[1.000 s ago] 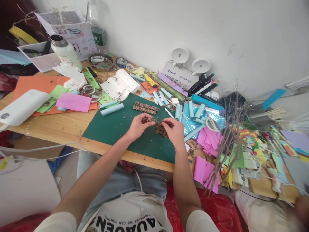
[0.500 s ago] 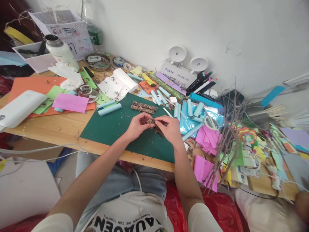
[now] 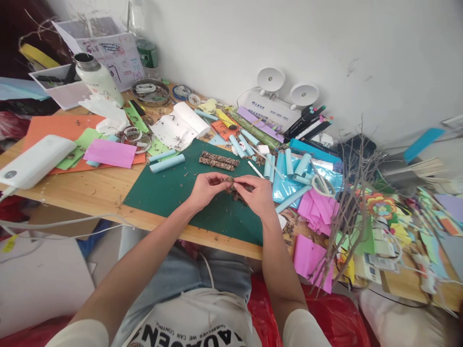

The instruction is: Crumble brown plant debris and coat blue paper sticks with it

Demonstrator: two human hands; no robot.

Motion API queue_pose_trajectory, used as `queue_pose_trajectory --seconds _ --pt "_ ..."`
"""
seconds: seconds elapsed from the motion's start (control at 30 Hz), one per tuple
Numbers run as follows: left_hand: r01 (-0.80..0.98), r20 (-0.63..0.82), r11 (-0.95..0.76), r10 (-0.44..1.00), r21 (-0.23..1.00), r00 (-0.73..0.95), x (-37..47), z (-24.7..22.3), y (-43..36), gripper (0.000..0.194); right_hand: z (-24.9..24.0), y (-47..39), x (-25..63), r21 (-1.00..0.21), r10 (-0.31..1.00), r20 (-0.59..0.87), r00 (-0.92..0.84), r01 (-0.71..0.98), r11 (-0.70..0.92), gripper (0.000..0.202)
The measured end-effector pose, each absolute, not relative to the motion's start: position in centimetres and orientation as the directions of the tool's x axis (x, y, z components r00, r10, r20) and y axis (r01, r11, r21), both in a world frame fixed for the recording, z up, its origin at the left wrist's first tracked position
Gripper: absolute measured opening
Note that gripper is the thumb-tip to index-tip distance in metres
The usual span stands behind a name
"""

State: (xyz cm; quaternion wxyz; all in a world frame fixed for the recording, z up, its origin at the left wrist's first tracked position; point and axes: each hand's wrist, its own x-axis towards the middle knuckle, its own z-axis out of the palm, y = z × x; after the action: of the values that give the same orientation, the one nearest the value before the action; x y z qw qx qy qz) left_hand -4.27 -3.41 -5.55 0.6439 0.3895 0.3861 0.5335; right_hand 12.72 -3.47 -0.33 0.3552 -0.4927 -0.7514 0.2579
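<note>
My left hand [image 3: 204, 191] and my right hand [image 3: 256, 193] meet over a dark green mat [image 3: 162, 195]. Between their fingertips they pinch a brown, crumbly, flake-covered piece [image 3: 229, 180]; its full shape is hidden by the fingers. Loose brown flakes [image 3: 237, 195] lie beneath, partly behind my right hand. Just beyond the hands, two rolls coated in brown flakes [image 3: 218, 161] lie side by side on the mat. Light blue paper tubes [image 3: 167, 163] rest at the mat's left edge, and a thin white stick [image 3: 255, 169] lies to the right.
More blue tubes [image 3: 303, 164], scissors [image 3: 323, 185], pink crepe paper [image 3: 318, 210] and a bundle of twigs [image 3: 347, 226] crowd the right. At left stand an uncapped white bottle [image 3: 98, 79] and a white power bank [image 3: 38, 161]. A two-headed lamp [image 3: 271, 80] is by the wall.
The view has shifted slightly, so the table things appear a little to the right. Both hands keep their pinch on the brown piece, with the left fingers slightly straighter and closer together.
</note>
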Motion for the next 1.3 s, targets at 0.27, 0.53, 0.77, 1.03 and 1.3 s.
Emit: queue_pose_trajectory --seconds 0.27,0.53,0.77,1.03,1.3 --pt "-0.399 -0.135 0.171 0.984 0.901 0.118 -4.1 -5.3 -3.4 0.031 -0.6 -3.3 13.0 -0.725 0.936 0.322 -0.14 0.599 0.339 0.013" --pt "-0.227 -0.085 0.113 0.988 0.967 0.126 -3.8 -6.1 -3.5 0.032 -0.7 -2.8 14.5 -0.643 0.94 0.241 -0.242 0.686 0.342 0.018" --pt "-0.165 -0.017 0.043 0.988 0.985 0.156 -3.8 -7.4 -3.5 0.033 0.0 -3.3 13.7 -0.771 0.934 0.232 -0.273 0.534 0.348 0.017" --pt "-0.026 0.09 -0.088 0.985 0.996 0.149 -4.0 -6.8 -3.9 0.021 -0.8 -3.1 13.0 -0.712 0.928 0.245 -0.28 0.598 0.368 0.012" --pt "-0.133 -0.001 0.015 0.995 0.991 0.104 -3.8 -6.8 -3.6 0.028 -2.5 -2.0 14.6 -0.754 0.965 0.218 -0.145 0.603 0.261 0.013"
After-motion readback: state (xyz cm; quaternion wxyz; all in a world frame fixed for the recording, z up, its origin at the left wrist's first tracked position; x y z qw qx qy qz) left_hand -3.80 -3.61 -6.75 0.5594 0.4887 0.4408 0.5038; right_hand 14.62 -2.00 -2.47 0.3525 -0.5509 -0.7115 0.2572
